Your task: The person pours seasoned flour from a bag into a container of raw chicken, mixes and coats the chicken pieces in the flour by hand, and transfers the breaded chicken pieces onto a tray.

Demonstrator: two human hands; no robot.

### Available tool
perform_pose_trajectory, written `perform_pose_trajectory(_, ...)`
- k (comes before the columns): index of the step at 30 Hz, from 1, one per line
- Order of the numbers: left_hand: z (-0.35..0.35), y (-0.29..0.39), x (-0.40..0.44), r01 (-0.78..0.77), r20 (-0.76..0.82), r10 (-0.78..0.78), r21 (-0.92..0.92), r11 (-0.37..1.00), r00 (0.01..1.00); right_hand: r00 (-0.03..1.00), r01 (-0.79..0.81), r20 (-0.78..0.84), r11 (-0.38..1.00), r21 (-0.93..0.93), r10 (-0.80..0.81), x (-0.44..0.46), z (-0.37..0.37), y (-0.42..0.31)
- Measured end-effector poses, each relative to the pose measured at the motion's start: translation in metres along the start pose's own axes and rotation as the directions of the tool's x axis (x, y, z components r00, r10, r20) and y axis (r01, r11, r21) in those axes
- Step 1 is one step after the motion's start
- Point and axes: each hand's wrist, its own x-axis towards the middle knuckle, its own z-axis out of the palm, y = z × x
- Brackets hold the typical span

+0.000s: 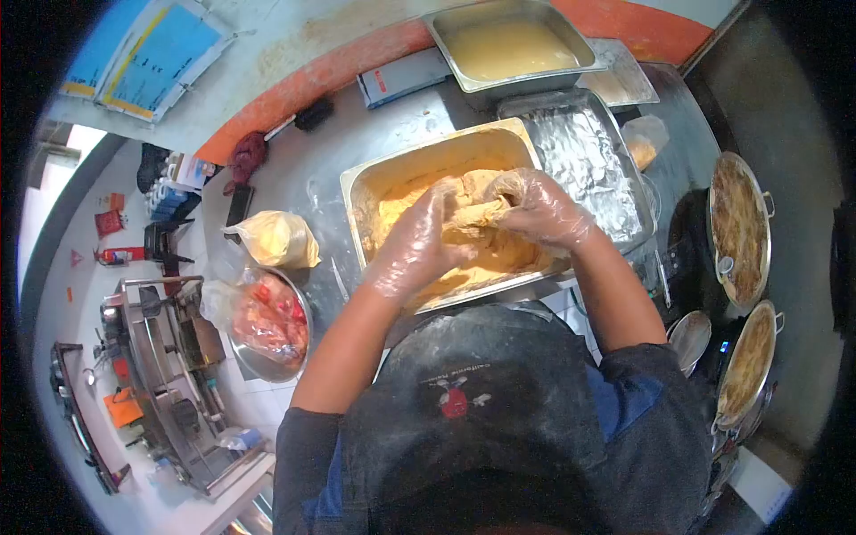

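Both my hands wear clear plastic gloves dusted with yellow flour. They are over a deep metal pan [352, 192] that holds loose yellow flour [464, 281]. Between them is a flour-coated piece of meat [477, 214], lumpy and pale yellow. My left hand [415, 245] grips its left side, the fingers partly hidden. On the other side, my right hand [546, 214] curls its fingers round the right end. More coated lumps may lie underneath, but the hands hide them.
A foil-lined tray [584, 160] sits right of the pan. Behind are a pan of yellowish liquid [508, 49] and a grey box [406, 78]. At left stand a bag of yellow powder [276, 239] and a bowl [305, 343] with bagged raw meat. Frying pans [740, 232] line the right.
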Motion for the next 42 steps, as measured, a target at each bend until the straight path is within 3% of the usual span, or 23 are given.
perform_pose_trajectory(1, 0.003, -0.020, -0.009, -0.059, -0.089, 0.064, 0.063, 0.996, 0.994, 1.000, 0.004, 0.009, 0.979, -0.205, -0.002, -0.002, -0.010, -0.013)
perform_pose_trajectory(2, 0.002, -0.033, -0.017, -0.111, -0.172, 0.133, 0.132, 0.985, 0.976, 0.991, -0.081, 0.047, 0.855, -0.512, 0.122, 0.003, -0.020, -0.021)
perform_pose_trajectory(3, -0.005, -0.031, -0.026, -0.102, -0.182, 0.124, 0.126, 0.987, 0.975, 0.991, -0.076, 0.059, 0.852, -0.518, 0.124, 0.007, -0.025, -0.018)
perform_pose_trajectory(5, -0.021, -0.024, -0.042, -0.012, -0.091, 0.037, 0.259, 0.966, 0.995, 0.986, -0.013, 0.097, 0.638, -0.770, 0.138, 0.012, -0.039, -0.009)
perform_pose_trajectory(7, -0.014, -0.040, -0.056, -0.004, -0.135, 0.052, 0.337, 0.941, 0.989, 0.987, 0.051, 0.141, 0.669, -0.741, 0.081, 0.019, -0.062, 0.001)
perform_pose_trajectory(9, -0.003, -0.057, -0.064, 0.022, -0.192, 0.061, 0.405, 0.914, 0.979, 0.940, 0.340, 0.191, 0.745, -0.574, -0.282, 0.025, -0.088, -0.015)
perform_pose_trajectory(11, 0.008, -0.069, -0.069, -0.069, -0.263, 0.227, 0.500, 0.863, 0.938, 0.865, 0.489, 0.229, 0.644, -0.588, -0.447, 0.036, -0.119, -0.057)
perform_pose_trajectory(12, 0.012, -0.067, -0.066, -0.057, -0.324, 0.250, 0.504, 0.862, 0.912, 0.935, 0.354, 0.122, 0.875, -0.330, -0.332, 0.036, -0.124, -0.083)
perform_pose_trajectory(13, 0.011, -0.062, -0.066, -0.037, -0.346, 0.236, 0.493, 0.869, 0.908, 0.970, 0.243, 0.097, 0.920, -0.306, -0.224, 0.041, -0.132, -0.113)
perform_pose_trajectory(15, 0.007, -0.057, -0.065, -0.040, -0.301, 0.196, 0.456, 0.889, 0.933, 0.948, 0.273, -0.031, 0.864, -0.423, -0.315, 0.069, -0.159, -0.106)
perform_pose_trajectory(16, 0.007, -0.070, -0.068, -0.011, -0.182, 0.095, 0.418, 0.908, 0.979, 0.947, 0.287, -0.006, 0.857, -0.429, -0.320, 0.085, -0.162, -0.110)
perform_pose_trajectory(17, 0.010, -0.075, -0.072, 0.008, -0.205, 0.083, 0.409, 0.912, 0.975, 0.960, 0.213, -0.044, 0.822, -0.528, -0.277, 0.101, -0.163, -0.115)
perform_pose_trajectory(19, 0.014, -0.076, -0.076, 0.009, -0.149, 0.104, 0.611, 0.791, 0.983, 0.966, 0.154, -0.067, 0.765, -0.626, -0.249, 0.134, -0.167, -0.118)
perform_pose_trajectory(21, 0.017, -0.078, -0.075, -0.001, -0.206, 0.166, 0.624, 0.782, 0.965, 0.999, 0.050, 0.015, 0.786, -0.616, -0.052, 0.173, -0.172, -0.094)
perform_pose_trajectory(23, 0.023, -0.077, -0.075, -0.013, -0.256, 0.229, 0.640, 0.768, 0.939, 1.000, -0.011, -0.003, 0.836, -0.548, 0.011, 0.218, -0.187, -0.041)
perform_pose_trajectory(25, 0.030, -0.075, -0.077, 0.095, -0.347, 0.295, 0.775, 0.625, 0.890, 1.000, -0.019, -0.010, 0.608, -0.794, 0.018, 0.243, -0.190, -0.012)
perform_pose_trajectory(28, 0.024, -0.080, -0.077, 0.018, -0.250, 0.244, 0.734, 0.679, 0.937, 0.990, -0.138, -0.093, 0.652, -0.746, 0.103, 0.275, -0.201, 0.048)
perform_pose_trajectory(32, 0.027, -0.078, -0.075, 0.039, -0.322, 0.265, 0.699, 0.715, 0.909, 0.999, 0.012, 0.034, 0.614, -0.789, 0.024, 0.271, -0.209, 0.055)
perform_pose_trajectory(34, 0.018, -0.069, -0.071, 0.036, -0.229, 0.135, 0.615, 0.788, 0.964, 0.980, 0.140, 0.015, 0.631, -0.763, -0.200, 0.257, -0.217, 0.031)
perform_pose_trajectory(38, 0.030, -0.053, -0.065, 0.109, -0.261, 0.084, 0.645, 0.757, 0.962, 0.964, -0.043, -0.192, 0.605, -0.795, -0.182, 0.246, -0.197, 0.008)
perform_pose_trajectory(39, 0.021, -0.032, -0.052, 0.219, -0.127, -0.179, 0.613, 0.759, 0.976, 0.963, -0.049, -0.199, 0.610, -0.791, -0.181, 0.254, -0.199, 0.014)
perform_pose_trajectory(40, 0.018, -0.017, -0.041, 0.334, 0.021, -0.429, 0.594, 0.732, 0.903, 0.960, -0.055, -0.212, 0.621, -0.782, -0.181, 0.261, -0.201, 0.024)
perform_pose_trajectory(42, 0.028, -0.024, -0.029, 0.418, -0.005, -0.502, 0.561, 0.715, 0.865, 0.958, -0.059, -0.223, 0.638, -0.768, -0.180, 0.259, -0.200, 0.027)
